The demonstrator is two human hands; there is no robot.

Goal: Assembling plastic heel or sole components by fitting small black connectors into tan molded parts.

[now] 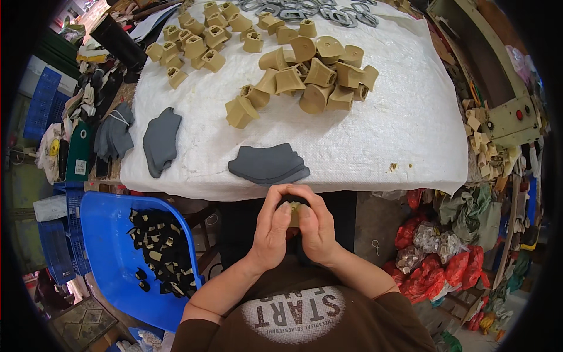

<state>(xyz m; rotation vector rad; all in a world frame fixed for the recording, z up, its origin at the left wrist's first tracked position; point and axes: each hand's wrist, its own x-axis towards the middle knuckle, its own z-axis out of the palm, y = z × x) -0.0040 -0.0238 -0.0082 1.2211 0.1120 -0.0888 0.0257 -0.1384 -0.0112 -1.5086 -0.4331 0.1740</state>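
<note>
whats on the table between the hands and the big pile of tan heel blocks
In the head view, a small stack of dark grey cut pieces lies between the hands and the tan heel blocks, near the table's front edge on the white woven cover.

Both hands, left hand (271,226) and right hand (315,226), pressed together, fingers curled closed.

A tan heel block (294,215) sits low in the middle of the frame, mostly hidden between the left hand (271,226) and right hand (316,226). A dark grey cover (291,200) wraps its top. Only a small pale patch of the block shows, so its tilt cannot be made out.
</note>
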